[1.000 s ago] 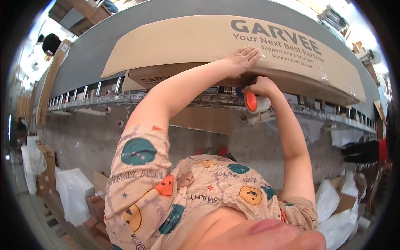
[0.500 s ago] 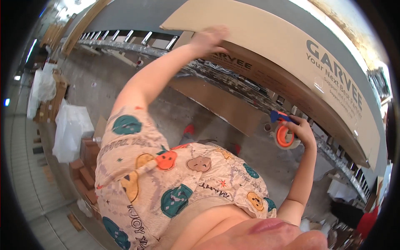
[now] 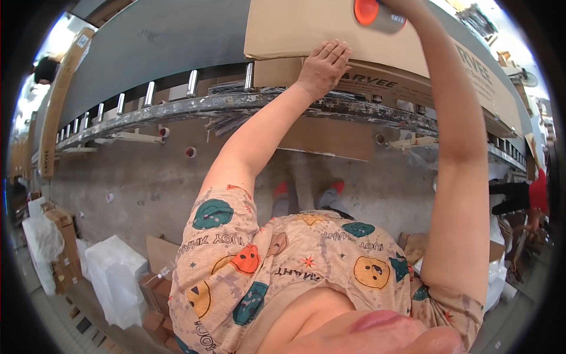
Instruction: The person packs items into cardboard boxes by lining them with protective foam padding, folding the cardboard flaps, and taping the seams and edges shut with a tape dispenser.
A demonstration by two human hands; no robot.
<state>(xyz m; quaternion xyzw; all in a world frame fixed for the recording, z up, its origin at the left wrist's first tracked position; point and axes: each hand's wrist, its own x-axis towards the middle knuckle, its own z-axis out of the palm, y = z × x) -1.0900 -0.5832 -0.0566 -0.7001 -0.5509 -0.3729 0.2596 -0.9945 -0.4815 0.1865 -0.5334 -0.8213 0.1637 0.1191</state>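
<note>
A long tan cardboard carton (image 3: pixel 295 29) with dark printing lies across a conveyor in front of me. My left hand (image 3: pixel 324 69) rests on its near upper edge, the fingers stretched flat over the top and holding nothing. At the upper rim of the picture my right hand (image 3: pixel 407 7) grips a tape dispenser (image 3: pixel 366 10) with an orange hub, held over the top of the carton. The picture's edge cuts off part of that hand and the dispenser's handle. Whether the dispenser touches the cardboard, I cannot tell.
The conveyor's metal rollers (image 3: pixel 150 93) and its paint-spattered rail (image 3: pixel 236 103) run in front of me. Below lies a flat cardboard sheet (image 3: pixel 324 138). Tape rolls (image 3: pixel 191 152) are on the floor. White wrapped bundles (image 3: pixel 115 277) stand behind left; a person in red (image 3: pixel 537 192) is at right.
My right hand has swung up and forward with the tape dispenser, from beside the conveyor to over the carton. My left hand has settled on the carton's near edge. The view has turned.
</note>
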